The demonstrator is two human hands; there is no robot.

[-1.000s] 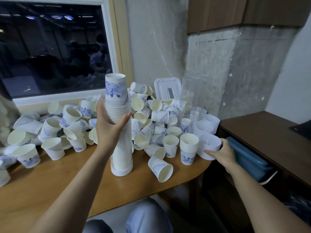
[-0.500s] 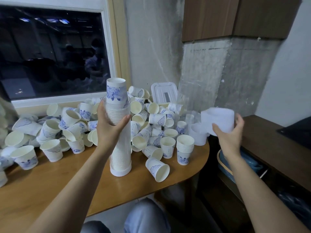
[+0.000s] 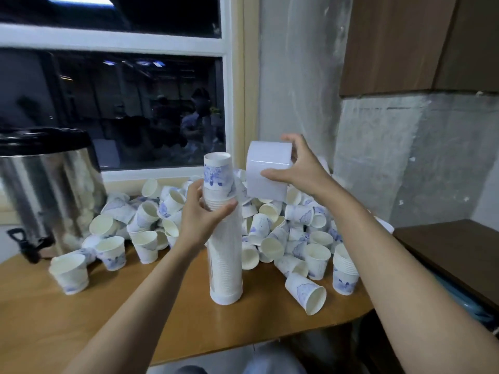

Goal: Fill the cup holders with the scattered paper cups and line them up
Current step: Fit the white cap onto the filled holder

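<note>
**Cup Holder and Cap: Visible Condition**

Obscured areas: The left hand (image 3: 201,220) covers the upper section of the cup holder (image 3: 225,263), so the upper rim of the clear tube cannot be located. Both forearms and the holder hide part of the heap of loose paper cups (image 3: 283,228) behind them. The metal urn (image 3: 46,190) is cut off at the left edge. The window (image 3: 135,103) shows only dim reflections. Whether the white cap (image 3: 267,171) is open underneath cannot be determined.

Task items: The cup holder stands upright near the middle of the table (image 3: 81,306), a clear tube on a white base. It is packed with stacked cups (image 3: 217,174); the top ones stick out above the hand and show a blue print. The left hand grips the holder, fingers and thumb curled round it. The right hand (image 3: 299,168) grips the white cap in the air, just right of the top of the stack, not touching it. A short stack (image 3: 344,268) stands upright at the table's right end, beside the dark cabinet (image 3: 445,252).
</note>
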